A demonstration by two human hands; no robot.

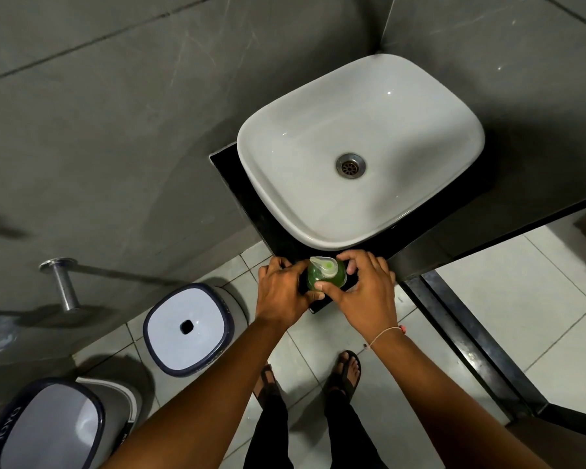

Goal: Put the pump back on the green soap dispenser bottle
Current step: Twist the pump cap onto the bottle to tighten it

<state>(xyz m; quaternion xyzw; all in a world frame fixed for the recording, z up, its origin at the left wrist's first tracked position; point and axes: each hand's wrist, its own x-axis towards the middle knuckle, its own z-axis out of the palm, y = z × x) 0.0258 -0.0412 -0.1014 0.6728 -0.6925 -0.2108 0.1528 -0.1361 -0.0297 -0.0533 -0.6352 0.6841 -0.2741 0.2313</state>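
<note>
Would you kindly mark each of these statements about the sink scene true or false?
1. Both hands, left and right, are on the bottle. True.
2. The pump sits on top of the bottle. True.
3. The bottle stands inside the sink. False: it stands on the black counter, in front of the sink.
4. The sink is full of water. False: its drain shows bare.
5. Two bins, one nearer the counter and another, stand on the floor. True.

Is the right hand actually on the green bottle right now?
Touching. The head view shows the right hand with its thumb pressed against the green soap bottle, its fingers curled round the far side.
</note>
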